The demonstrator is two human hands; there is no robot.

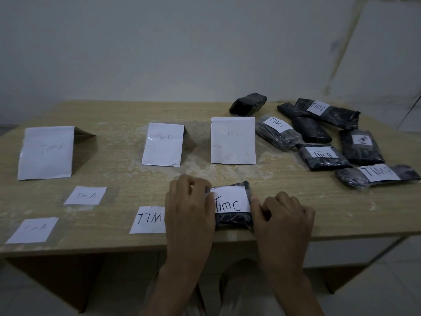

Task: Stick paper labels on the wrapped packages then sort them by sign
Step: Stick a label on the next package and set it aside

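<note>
1. The wooden table (296,201) fills the middle of the view.
2. Three folded paper signs stand in a row across it: Tim A sign (46,152) at 9 o'clock, Tim B sign (163,144) near the centre, and Tim C sign (232,140) just right of it. No package lies in front of any of them, so sorting looks not yet begun.
3. A heap of dark wrapped packages (319,156) sits at 2 o'clock. Five show labels, and at least two, such as the bare package (248,104) at 1 o'clock, show none.
4. The left hand (190,206) and right hand (282,215) rest at 6 o'clock, fingers curled, each gripping one end of the same package.
5. That held package (233,218) lies flat on the table by the near edge, between the hands.
6. Three loose labels wait at 8 o'clock: upper Tim A label (86,195), lower Tim A label (34,229), and a TIM label (149,220) partly hidden by the left hand.
7. The Tim C label (230,199) lies on the held package. It seems to be getting pressed down, so labelling is roughly two-thirds done.
</note>
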